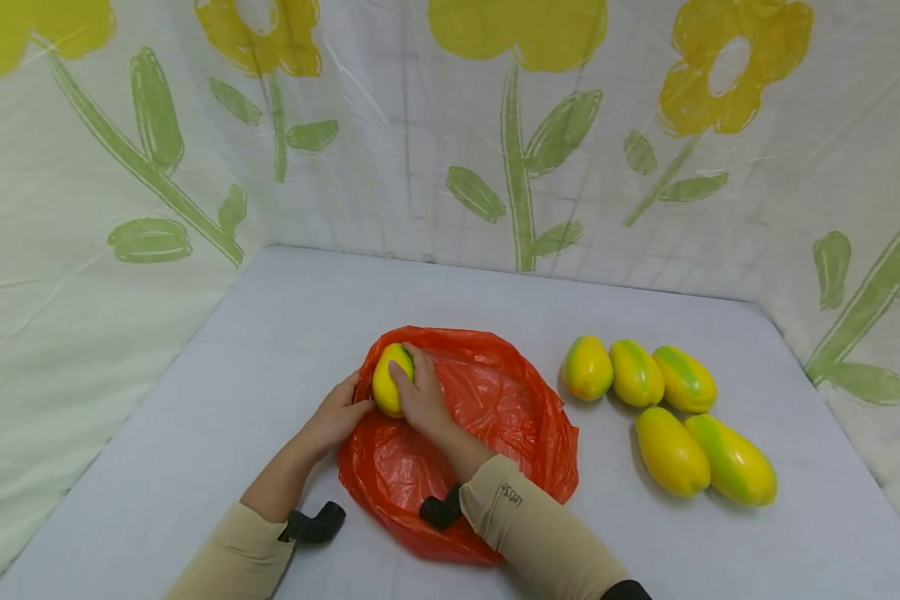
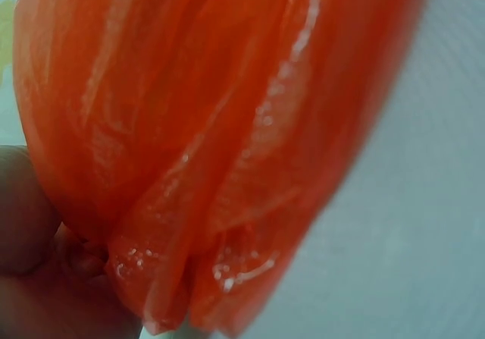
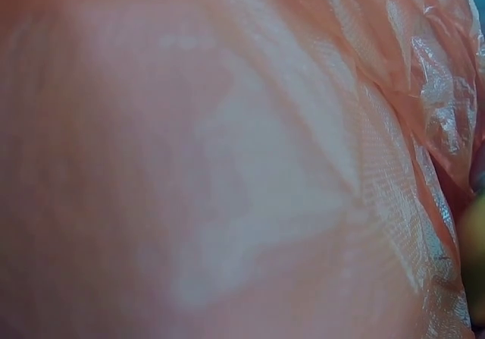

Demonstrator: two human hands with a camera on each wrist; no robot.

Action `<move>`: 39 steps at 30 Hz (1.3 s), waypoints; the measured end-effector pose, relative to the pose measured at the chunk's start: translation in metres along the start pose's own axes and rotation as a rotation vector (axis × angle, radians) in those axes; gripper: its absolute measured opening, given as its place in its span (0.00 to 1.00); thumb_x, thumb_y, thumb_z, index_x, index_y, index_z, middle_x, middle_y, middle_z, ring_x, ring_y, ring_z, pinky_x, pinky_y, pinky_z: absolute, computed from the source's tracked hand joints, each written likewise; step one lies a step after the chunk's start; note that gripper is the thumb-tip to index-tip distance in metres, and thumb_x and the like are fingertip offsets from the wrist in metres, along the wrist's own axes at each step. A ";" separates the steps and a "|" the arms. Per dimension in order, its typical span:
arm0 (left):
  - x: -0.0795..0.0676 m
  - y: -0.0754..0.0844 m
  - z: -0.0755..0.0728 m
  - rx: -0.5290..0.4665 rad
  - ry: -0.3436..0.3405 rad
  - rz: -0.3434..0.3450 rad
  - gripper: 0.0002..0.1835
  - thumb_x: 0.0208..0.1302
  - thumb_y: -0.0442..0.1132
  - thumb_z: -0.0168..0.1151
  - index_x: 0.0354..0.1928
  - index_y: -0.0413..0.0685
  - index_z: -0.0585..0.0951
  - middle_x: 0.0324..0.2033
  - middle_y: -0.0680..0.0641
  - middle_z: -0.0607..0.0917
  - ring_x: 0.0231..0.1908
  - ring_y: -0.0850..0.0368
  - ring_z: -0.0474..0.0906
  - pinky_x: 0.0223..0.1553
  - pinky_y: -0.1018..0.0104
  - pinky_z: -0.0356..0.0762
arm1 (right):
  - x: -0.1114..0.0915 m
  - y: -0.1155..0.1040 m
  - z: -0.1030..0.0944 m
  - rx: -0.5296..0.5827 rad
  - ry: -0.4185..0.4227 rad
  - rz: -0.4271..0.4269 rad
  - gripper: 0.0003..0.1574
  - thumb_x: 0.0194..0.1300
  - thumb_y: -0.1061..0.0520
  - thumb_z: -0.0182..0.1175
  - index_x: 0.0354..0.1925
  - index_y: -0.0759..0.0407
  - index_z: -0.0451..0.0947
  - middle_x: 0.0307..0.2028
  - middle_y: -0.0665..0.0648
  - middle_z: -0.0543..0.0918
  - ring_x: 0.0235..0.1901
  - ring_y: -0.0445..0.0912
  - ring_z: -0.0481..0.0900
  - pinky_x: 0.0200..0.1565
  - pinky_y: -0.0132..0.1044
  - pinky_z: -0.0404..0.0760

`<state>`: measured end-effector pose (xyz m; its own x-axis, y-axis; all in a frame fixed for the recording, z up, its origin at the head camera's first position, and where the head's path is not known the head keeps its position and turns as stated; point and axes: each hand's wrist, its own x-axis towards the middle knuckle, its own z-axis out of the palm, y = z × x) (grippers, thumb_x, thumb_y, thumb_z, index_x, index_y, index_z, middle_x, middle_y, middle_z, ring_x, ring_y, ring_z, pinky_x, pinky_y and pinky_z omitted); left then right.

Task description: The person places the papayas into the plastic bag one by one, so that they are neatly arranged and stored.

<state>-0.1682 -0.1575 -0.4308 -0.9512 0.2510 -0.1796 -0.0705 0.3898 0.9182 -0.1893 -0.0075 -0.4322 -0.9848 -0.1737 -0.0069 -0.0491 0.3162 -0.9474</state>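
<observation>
A red plastic bag (image 1: 487,400) lies spread open on the table, its rim rolled into a ring. My left hand (image 1: 337,417) grips the bag's left rim; the left wrist view shows the gathered red plastic (image 2: 204,149) against a finger and thumb (image 2: 26,210). Over the left part of the bag, my right hand (image 1: 423,396) holds a yellow-green papaya (image 1: 390,379) between thumb and fingers. Pale, blurred red plastic (image 3: 379,127) fills most of the right wrist view, with a sliver of the papaya (image 3: 474,255) at its right edge.
To the bag's right lie several more yellow-green papayas: a back row with one papaya (image 1: 588,367) nearest the bag, and a front pair with one papaya (image 1: 672,452) on its left. White cloth walls (image 1: 390,192) with painted flowers enclose the pale table (image 1: 270,333).
</observation>
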 end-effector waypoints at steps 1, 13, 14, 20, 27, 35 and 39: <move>0.000 0.000 0.000 0.002 0.001 -0.003 0.33 0.65 0.32 0.44 0.72 0.43 0.50 0.69 0.38 0.59 0.67 0.41 0.58 0.65 0.45 0.60 | 0.000 0.000 0.000 0.002 -0.001 -0.001 0.32 0.70 0.46 0.44 0.68 0.53 0.54 0.62 0.58 0.63 0.55 0.53 0.67 0.59 0.51 0.71; -0.002 0.003 -0.001 -0.014 -0.007 -0.005 0.34 0.66 0.34 0.45 0.72 0.45 0.49 0.69 0.39 0.58 0.67 0.42 0.59 0.65 0.45 0.60 | -0.001 -0.001 -0.001 -0.002 -0.007 0.007 0.32 0.70 0.45 0.42 0.69 0.53 0.54 0.63 0.58 0.63 0.56 0.53 0.67 0.59 0.52 0.70; -0.002 0.003 -0.001 -0.012 -0.007 -0.005 0.34 0.66 0.34 0.45 0.72 0.45 0.49 0.69 0.39 0.58 0.67 0.42 0.59 0.65 0.45 0.60 | 0.000 -0.001 -0.001 -0.001 -0.008 0.006 0.32 0.70 0.45 0.42 0.69 0.53 0.54 0.63 0.58 0.63 0.56 0.53 0.67 0.59 0.52 0.70; -0.001 0.001 0.000 -0.003 -0.002 0.000 0.34 0.66 0.34 0.45 0.72 0.44 0.49 0.69 0.39 0.59 0.66 0.42 0.59 0.64 0.45 0.61 | 0.000 0.000 -0.003 0.029 -0.011 0.007 0.34 0.70 0.45 0.44 0.69 0.53 0.53 0.63 0.58 0.63 0.57 0.53 0.66 0.60 0.52 0.70; -0.001 0.000 -0.001 0.014 0.003 -0.017 0.33 0.67 0.35 0.44 0.73 0.46 0.48 0.68 0.38 0.60 0.62 0.42 0.66 0.60 0.49 0.70 | -0.003 -0.007 -0.013 0.121 0.000 0.033 0.36 0.69 0.44 0.46 0.69 0.51 0.50 0.62 0.58 0.64 0.57 0.53 0.66 0.59 0.52 0.71; 0.000 -0.001 -0.001 -0.005 -0.003 -0.024 0.33 0.67 0.34 0.44 0.73 0.47 0.49 0.68 0.38 0.60 0.60 0.42 0.68 0.56 0.52 0.74 | -0.003 -0.026 -0.038 0.147 0.012 0.081 0.36 0.69 0.42 0.46 0.70 0.47 0.50 0.71 0.53 0.55 0.68 0.54 0.56 0.66 0.59 0.59; 0.001 -0.001 -0.001 -0.004 0.002 -0.015 0.33 0.67 0.34 0.44 0.73 0.46 0.48 0.69 0.38 0.59 0.63 0.41 0.65 0.59 0.49 0.70 | -0.004 -0.035 -0.055 0.164 0.023 0.071 0.36 0.69 0.42 0.45 0.70 0.46 0.50 0.72 0.54 0.53 0.71 0.53 0.52 0.67 0.57 0.58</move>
<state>-0.1689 -0.1586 -0.4312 -0.9504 0.2437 -0.1931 -0.0863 0.3896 0.9169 -0.1925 0.0339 -0.3815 -0.9885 -0.1340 -0.0703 0.0468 0.1705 -0.9842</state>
